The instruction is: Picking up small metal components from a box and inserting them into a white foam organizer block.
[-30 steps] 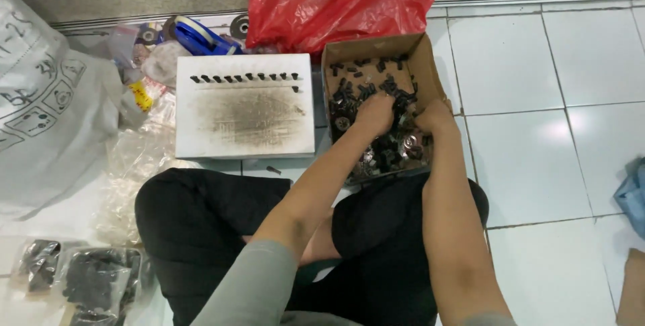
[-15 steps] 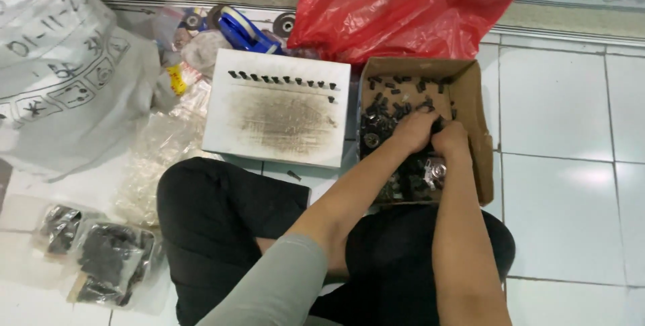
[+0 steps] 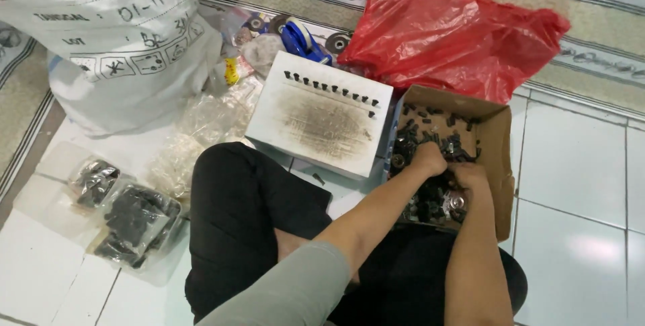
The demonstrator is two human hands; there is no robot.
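I sit cross-legged on a tiled floor with an open cardboard box (image 3: 498, 165) in front of my right knee. It holds a heap of small black parts (image 3: 437, 139). My left hand (image 3: 428, 159) is curled into a fist on the heap, near the box's middle. My right hand (image 3: 468, 178) lies just beside it, almost touching, with its fingertips pushed down among the parts and hidden. To the left stands a white block (image 3: 319, 124), stained grey on top, with a row of small black parts (image 3: 330, 88) standing along its far edge.
A red plastic bag (image 3: 457, 37) lies behind the box. A large white sack (image 3: 114, 37) fills the far left. Clear bags of black parts (image 3: 127, 218) lie by my left knee. A blue tape dispenser (image 3: 299, 35) and crumpled clear plastic (image 3: 201, 124) sit near the block.
My head has swung left, so the box now sits further right in view. Both hands stay in the box, drawn closer together and nearer to me.
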